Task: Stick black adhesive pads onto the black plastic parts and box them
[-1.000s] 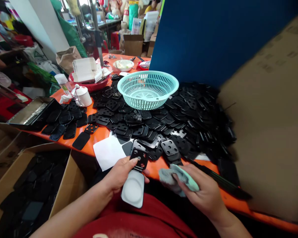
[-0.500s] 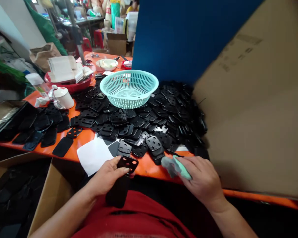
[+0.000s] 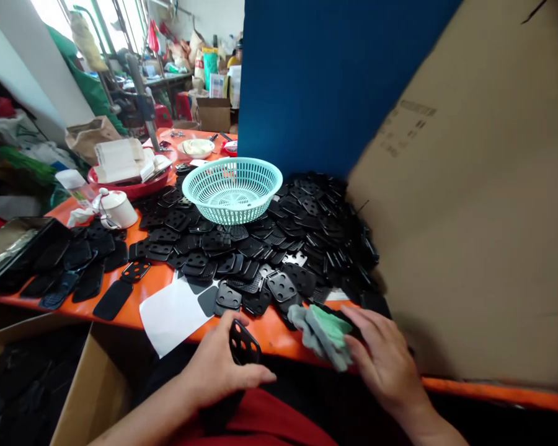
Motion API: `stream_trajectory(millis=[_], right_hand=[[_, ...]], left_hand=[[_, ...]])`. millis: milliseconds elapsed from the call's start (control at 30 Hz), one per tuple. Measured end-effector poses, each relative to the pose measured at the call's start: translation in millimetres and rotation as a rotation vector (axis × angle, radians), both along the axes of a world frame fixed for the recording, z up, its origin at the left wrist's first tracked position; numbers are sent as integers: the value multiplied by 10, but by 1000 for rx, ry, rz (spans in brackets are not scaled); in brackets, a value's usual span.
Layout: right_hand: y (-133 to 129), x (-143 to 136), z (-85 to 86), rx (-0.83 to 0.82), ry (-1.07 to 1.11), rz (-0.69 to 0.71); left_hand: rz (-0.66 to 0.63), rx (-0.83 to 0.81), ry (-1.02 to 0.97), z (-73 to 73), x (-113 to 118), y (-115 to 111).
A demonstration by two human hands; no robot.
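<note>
My left hand [image 3: 218, 365] holds a black plate with round holes [image 3: 244, 344], tilted up near the table's front edge, its thumb stretched out below. The lower part of that piece is hard to make out against the dark below. My right hand [image 3: 385, 353] has its fingers and thumb apart beside a crumpled grey and green cloth [image 3: 323, 334] at the table edge, with the fingertips close to or touching it. Just beyond both hands lies a large pile of similar black plates [image 3: 281, 285].
A light-green plastic basket [image 3: 232, 214] sits on the pile. White paper [image 3: 167, 319] lies front left. A white lidded mug [image 3: 118, 209] and a red basin [image 3: 153, 186] stand farther left. Cardboard [image 3: 474, 248] walls the right side; an open carton [image 3: 88, 384] is below left.
The plate has turned up on edge in my left hand, and that thumb has stretched out. My right hand's grip on the cloth has loosened, and the cloth has spread. The view has tilted up.
</note>
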State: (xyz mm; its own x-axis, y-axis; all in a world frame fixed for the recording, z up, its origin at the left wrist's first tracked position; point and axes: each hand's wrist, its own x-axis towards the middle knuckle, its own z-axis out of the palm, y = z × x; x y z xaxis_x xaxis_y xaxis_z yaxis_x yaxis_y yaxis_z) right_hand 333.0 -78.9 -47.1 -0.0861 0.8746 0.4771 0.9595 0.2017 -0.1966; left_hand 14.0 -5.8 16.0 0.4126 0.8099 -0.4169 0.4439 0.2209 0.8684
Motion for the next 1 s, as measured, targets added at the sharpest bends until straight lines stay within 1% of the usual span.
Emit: stream_trajectory(millis=[33,100,167,233,333,467,567,667,733,767,800,867,933,1000], right_hand=[[-1,96,-27,4,-39,-48],[4,225,-104,-18,-161,-100],[10,267,-173,-49,-283,-122],[11,248,-204,-83,-342,-126],[0,204,-179,-90,-321,-94],[-17,267,-110,-21,-240,-78],[-5,388,-53,-40,-220,-114],[21,425,75,-10,-130,-160],[28,327,210,29,-15,-181],[25,234,285,41,37,-166],[17,117,358,42,78,-119],[-11,-165,482,4,120,70],[-39,-455,559,-56,120,266],[-51,-695,591,-70,85,351]], left_hand=[[-22,43,46,-20,23,-12],[-50,129,127,-61,71,-39],[-70,212,166,-96,107,-70],[-95,261,173,-114,126,-95],[-172,265,215,-97,130,-108],[-295,284,332,-33,132,-74],[-310,293,367,-10,147,-39],[-292,304,379,-16,153,-16],[-283,307,366,-23,148,-5],[-282,303,346,-24,143,1],[-281,293,319,-22,139,7],[-277,275,263,-10,136,17],[-272,264,233,14,140,21],[-276,265,245,44,148,19]])
